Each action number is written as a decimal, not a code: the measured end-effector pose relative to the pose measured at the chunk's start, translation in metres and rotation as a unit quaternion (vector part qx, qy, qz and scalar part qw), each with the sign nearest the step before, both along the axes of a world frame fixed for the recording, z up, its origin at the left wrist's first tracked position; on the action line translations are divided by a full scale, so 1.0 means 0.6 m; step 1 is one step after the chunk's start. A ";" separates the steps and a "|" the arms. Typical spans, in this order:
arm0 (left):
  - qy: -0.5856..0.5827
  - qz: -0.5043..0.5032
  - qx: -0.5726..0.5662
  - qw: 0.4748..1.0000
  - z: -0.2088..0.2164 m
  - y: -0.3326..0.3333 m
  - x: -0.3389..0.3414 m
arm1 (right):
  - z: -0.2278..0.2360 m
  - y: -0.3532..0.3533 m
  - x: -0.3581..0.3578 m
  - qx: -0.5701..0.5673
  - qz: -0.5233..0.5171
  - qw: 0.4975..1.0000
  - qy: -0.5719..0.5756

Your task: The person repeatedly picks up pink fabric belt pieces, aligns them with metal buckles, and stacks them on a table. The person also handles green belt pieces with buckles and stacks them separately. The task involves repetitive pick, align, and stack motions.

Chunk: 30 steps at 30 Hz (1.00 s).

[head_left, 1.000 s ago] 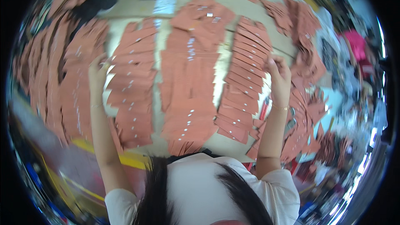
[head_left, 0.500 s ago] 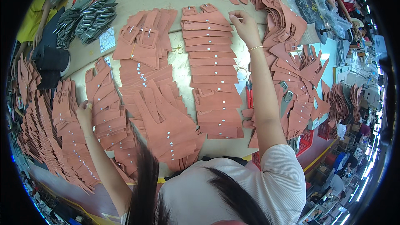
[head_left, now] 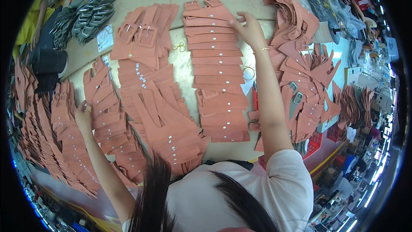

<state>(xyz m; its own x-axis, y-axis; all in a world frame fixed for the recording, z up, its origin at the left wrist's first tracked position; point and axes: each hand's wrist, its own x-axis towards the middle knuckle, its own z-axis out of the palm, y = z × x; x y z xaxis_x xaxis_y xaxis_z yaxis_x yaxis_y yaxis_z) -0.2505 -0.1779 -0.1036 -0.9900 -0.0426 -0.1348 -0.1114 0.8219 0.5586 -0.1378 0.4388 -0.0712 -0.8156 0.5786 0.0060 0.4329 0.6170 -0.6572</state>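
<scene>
My right hand (head_left: 251, 32) is at the upper right edge of the middle column of overlapping salmon-coloured leather pieces (head_left: 216, 53). Its thumb lies against one of the upper pieces, the index finger is bent apart from it, and nothing shows between them. Each piece in the column bears a small white sticker, and two covered buckles top it. On the left, my left hand (head_left: 83, 119) hangs between two more stacks of such pieces, close to a strap stack (head_left: 103, 90). Thumb and index finger there are apart; something yellowish shows on the thumb.
A wide buckled stack (head_left: 150, 66) lies left of the middle column. Small gold-handled scissors (head_left: 179, 47) rest between them. Dark green buckled straps (head_left: 92, 19), a black spool (head_left: 49, 61) and a heaped pile (head_left: 302, 68) stand around. A person in yellow is at the far left.
My right hand has come down and left onto the column's edge, its fingers spreading. The left hand keeps its place by the strap stack. The whole view has shifted slightly.
</scene>
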 end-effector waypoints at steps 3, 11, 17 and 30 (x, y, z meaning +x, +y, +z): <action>-0.061 0.055 -0.001 0.997 0.007 -0.002 0.005 | -0.011 0.004 0.022 -0.002 -0.002 0.997 -0.074; -0.056 0.063 0.093 0.992 0.012 -0.004 0.003 | -0.043 0.013 0.017 -0.005 0.034 0.999 0.007; -0.078 0.047 0.075 0.993 0.017 0.043 -0.035 | -0.033 0.000 -0.005 -0.220 -0.007 0.975 0.001; -0.005 0.061 0.504 0.861 0.123 0.132 -0.016 | 0.190 -0.119 0.045 -0.371 0.000 0.866 0.334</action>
